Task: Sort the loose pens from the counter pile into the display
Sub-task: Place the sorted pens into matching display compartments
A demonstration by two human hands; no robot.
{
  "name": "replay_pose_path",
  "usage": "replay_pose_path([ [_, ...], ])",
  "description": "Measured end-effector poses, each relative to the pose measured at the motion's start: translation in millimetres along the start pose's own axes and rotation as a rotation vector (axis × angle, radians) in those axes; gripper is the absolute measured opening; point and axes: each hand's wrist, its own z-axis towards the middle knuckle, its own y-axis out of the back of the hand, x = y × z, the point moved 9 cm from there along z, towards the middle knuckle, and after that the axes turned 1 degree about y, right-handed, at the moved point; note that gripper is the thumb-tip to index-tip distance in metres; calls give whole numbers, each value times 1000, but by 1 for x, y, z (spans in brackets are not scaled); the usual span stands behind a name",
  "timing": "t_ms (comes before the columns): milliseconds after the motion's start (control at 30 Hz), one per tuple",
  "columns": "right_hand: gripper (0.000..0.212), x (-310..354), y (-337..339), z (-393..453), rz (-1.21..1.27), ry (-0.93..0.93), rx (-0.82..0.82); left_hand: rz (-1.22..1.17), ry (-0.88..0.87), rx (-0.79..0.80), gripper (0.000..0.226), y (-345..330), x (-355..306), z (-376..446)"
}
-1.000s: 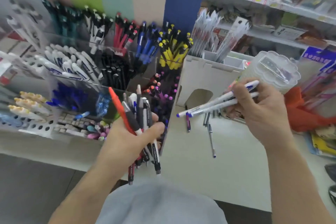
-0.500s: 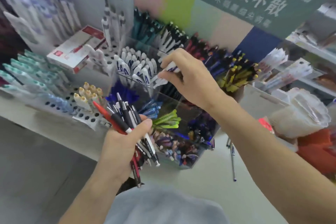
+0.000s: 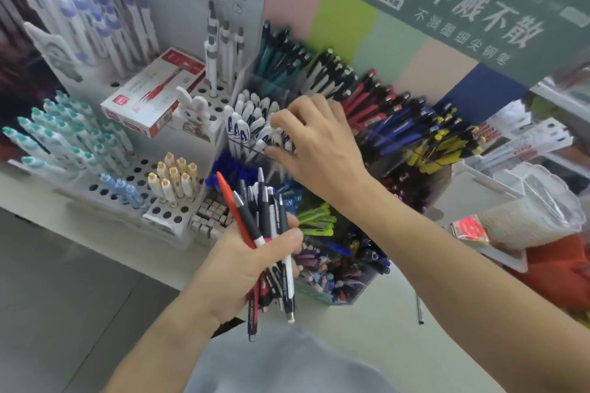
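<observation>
My left hand (image 3: 242, 265) grips a bundle of loose pens (image 3: 255, 210), black, white and one red, held upright in front of the display. The clear tiered pen display (image 3: 322, 292) holds sorted groups of teal, black, red, blue, yellow and green pens. My right hand (image 3: 319, 150) reaches over its compartment of white pens with blue print (image 3: 239, 128). Thumb and forefinger pinch white pens at the compartment's right side, and the palm hides their lower parts. One loose pen (image 3: 420, 309) lies on the white counter under my right forearm.
A white rack with round holes (image 3: 134, 182) of capped pens stands at the left, with a red-and-white pen box (image 3: 150, 92) and a rabbit figure (image 3: 194, 112) behind it. At the right sit a clear plastic tub (image 3: 536, 201) and an orange bag (image 3: 562, 274).
My right hand carried two white pens from the counter at the right over to the display and lowered them into the white-pen compartment. The view swung left; my left hand kept its bundle.
</observation>
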Motion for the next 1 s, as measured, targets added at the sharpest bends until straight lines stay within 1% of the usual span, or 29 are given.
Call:
replay_pose_path([
  [67, 32, -7, 5, 3, 4, -73, -43, -41, 19, 89, 30, -10, 2, 0],
  [100, 30, -8, 14, 1, 54, -100, -86, -75, 36, 117, 28, -14, 4, 0],
  [167, 21, -3, 35, -13, 296, -96, -136, -102, 52, 164, 16, -21, 6, 0],
  [200, 14, 0, 42, -23, 467, -105, -106, -103, 54, 189, 10, -25, 8, 1],
  [233, 10, -1, 44, -35, 626, -163, -30, -108, 56, 211, 8, -29, 9, 0],
  [267, 11, -4, 40, -50, 744, -257, 99, -123, 57, 228, 10, -32, 11, 0],
  [333, 30, -8, 17, -90, 804, -433, 437, -144, 69, 268, 18, -40, 18, 0],
  [367, 38, -12, 9, -111, 834, -511, 548, -145, 84, 295, 20, -45, 22, -1],
  [400, 36, -17, 4, -128, 923, -596, 570, -142, 104, 321, 19, -51, 27, -3],
  [467, 21, -27, 3, -152, 1128, -765, 476, -137, 164, 364, 16, -63, 39, -6],
  [500, 15, -32, 5, -160, 1173, -818, 420, -132, 197, 375, 16, -69, 46, -7],
  [600, 8, -46, 9, -189, 1234, -940, 310, -120, 254, 374, 29, -82, 63, -10],
  [667, 13, -51, 17, -203, 1242, -978, 289, -127, 265, 348, 39, -91, 70, -11],
  [700, 19, -51, 24, -209, 1233, -949, 321, -126, 264, 301, 42, -94, 72, -10],
  [733, 29, -48, 28, -216, 1204, -902, 397, -131, 260, 236, 43, -94, 75, -9],
  [800, 55, -37, 35, -238, 1093, -843, 643, -197, 237, 89, 42, -92, 79, -6],
  [833, 60, -32, 36, -251, 1051, -850, 744, -227, 215, 41, 41, -92, 79, -4],
  [867, 57, -29, 36, -260, 1055, -882, 779, -234, 190, 17, 41, -92, 79, -3],
  [900, 51, -28, 35, -267, 1106, -938, 739, -217, 169, 13, 42, -94, 78, -1],
  [933, 44, -29, 34, -273, 1161, -996, 665, -184, 152, 16, 42, -98, 77, -1],
  [1000, 33, -39, 35, -284, 1178, -1073, 531, -100, 132, 19, 39, -103, 78, 0],
])
